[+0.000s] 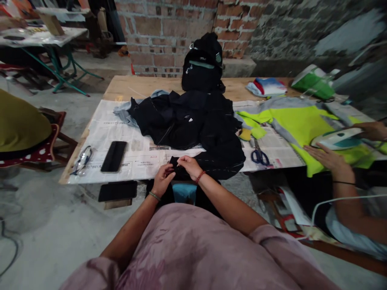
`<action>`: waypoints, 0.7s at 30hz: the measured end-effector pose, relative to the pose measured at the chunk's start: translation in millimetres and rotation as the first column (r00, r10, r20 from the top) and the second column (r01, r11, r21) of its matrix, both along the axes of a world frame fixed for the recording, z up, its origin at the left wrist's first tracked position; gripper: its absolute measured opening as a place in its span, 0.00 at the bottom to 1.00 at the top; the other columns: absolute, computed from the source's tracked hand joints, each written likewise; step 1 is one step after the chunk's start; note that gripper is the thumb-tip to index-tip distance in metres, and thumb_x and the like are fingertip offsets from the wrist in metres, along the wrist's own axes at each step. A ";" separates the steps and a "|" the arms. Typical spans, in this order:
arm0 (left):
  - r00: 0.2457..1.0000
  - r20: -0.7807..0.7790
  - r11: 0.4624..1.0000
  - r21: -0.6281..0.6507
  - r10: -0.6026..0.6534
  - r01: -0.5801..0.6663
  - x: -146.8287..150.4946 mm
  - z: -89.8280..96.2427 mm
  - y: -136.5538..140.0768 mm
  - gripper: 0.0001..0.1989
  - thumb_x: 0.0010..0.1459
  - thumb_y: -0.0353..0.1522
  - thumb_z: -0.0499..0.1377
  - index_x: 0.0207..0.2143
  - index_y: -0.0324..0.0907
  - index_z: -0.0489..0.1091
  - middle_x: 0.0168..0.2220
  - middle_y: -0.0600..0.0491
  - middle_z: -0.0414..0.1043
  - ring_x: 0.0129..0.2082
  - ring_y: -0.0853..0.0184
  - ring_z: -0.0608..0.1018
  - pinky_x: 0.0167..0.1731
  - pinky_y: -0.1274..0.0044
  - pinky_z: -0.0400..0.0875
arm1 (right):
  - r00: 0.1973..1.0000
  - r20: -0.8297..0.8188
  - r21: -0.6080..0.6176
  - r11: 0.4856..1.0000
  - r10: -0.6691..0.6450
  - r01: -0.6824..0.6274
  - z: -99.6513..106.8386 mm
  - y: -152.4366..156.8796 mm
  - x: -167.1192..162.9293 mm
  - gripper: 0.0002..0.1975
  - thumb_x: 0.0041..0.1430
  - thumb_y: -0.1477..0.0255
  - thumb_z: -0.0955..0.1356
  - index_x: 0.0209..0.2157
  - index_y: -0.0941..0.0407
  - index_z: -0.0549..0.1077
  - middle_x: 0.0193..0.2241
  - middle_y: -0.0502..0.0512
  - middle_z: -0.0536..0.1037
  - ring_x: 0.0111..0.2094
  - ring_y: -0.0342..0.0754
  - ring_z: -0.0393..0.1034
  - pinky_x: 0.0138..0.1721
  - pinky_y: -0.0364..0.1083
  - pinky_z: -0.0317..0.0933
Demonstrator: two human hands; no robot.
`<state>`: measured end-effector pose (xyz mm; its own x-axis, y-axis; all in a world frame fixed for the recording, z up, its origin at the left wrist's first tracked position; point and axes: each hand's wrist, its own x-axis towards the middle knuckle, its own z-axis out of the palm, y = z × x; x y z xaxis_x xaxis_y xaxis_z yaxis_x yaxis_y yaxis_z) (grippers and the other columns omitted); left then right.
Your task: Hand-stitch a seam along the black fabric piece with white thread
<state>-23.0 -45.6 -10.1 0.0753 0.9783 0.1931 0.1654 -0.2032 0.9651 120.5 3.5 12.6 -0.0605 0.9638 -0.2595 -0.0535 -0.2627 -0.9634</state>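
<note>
Right hand [190, 166] pinches black cloth [216, 131]; backpack [199, 76] (contents hidden) stands beyond.

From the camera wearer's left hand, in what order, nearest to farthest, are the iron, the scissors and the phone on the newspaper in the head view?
1. Phone: to the left hand's left, on newspaper.
2. Scissors: rightward, past the right hand.
3. Iron: far right, on the yellow-green garment.

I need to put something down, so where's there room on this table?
Bare wood lies left of the backpack; uncovered newspaper lies between the phone and the black fabric. The right end is crowded: iron, yellow garment.
</note>
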 end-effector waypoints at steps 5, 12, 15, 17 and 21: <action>0.998 -0.008 0.991 -0.118 0.062 -0.063 -0.1 2.0 4.7 0.12 0.53 0.36 0.53 0.38 0.40 0.68 0.36 0.51 0.69 0.34 0.69 0.72 0.37 0.75 0.67 | 0.999 -0.001 0.008 0.999 0.054 -0.054 0.2 -2.4 -0.4 0.05 0.41 0.72 0.66 0.23 0.58 0.69 0.17 0.45 0.70 0.21 0.38 0.62 0.27 0.39 0.56; 0.985 -0.161 0.997 0.049 0.064 -0.056 3.9 0.0 6.0 0.04 0.50 0.31 0.56 0.29 0.41 0.69 0.32 0.53 0.67 0.34 0.70 0.70 0.38 0.75 0.65 | 0.999 0.043 -0.003 1.000 0.018 -0.018 -3.0 -3.5 -4.4 0.01 0.40 0.75 0.65 0.20 0.58 0.68 0.15 0.45 0.69 0.19 0.38 0.62 0.26 0.39 0.56; 0.986 -0.165 0.994 0.109 0.012 0.006 3.8 1.7 4.3 0.03 0.50 0.30 0.56 0.28 0.41 0.68 0.31 0.53 0.66 0.34 0.70 0.69 0.38 0.75 0.65 | 1.000 -0.004 -0.027 0.999 -0.024 0.024 -4.9 -3.1 -6.9 0.01 0.40 0.77 0.65 0.19 0.58 0.67 0.13 0.44 0.68 0.18 0.37 0.62 0.25 0.38 0.56; 0.985 -0.169 0.989 0.135 -0.030 0.054 3.1 3.4 2.4 0.03 0.51 0.30 0.55 0.28 0.41 0.68 0.30 0.53 0.66 0.34 0.70 0.69 0.37 0.75 0.65 | 0.999 -0.032 -0.044 0.998 -0.038 0.037 -4.2 -1.7 -7.6 0.02 0.40 0.78 0.65 0.18 0.58 0.66 0.12 0.44 0.68 0.17 0.37 0.61 0.24 0.38 0.56; 0.967 -0.211 0.980 0.106 -0.141 0.166 0.9 6.7 -1.7 0.04 0.51 0.31 0.55 0.29 0.40 0.68 0.31 0.52 0.67 0.34 0.69 0.70 0.37 0.75 0.65 | 0.995 -0.062 -0.103 0.992 -0.081 0.074 0.6 2.5 -5.3 0.04 0.43 0.77 0.64 0.18 0.58 0.64 0.12 0.45 0.68 0.16 0.37 0.61 0.21 0.38 0.56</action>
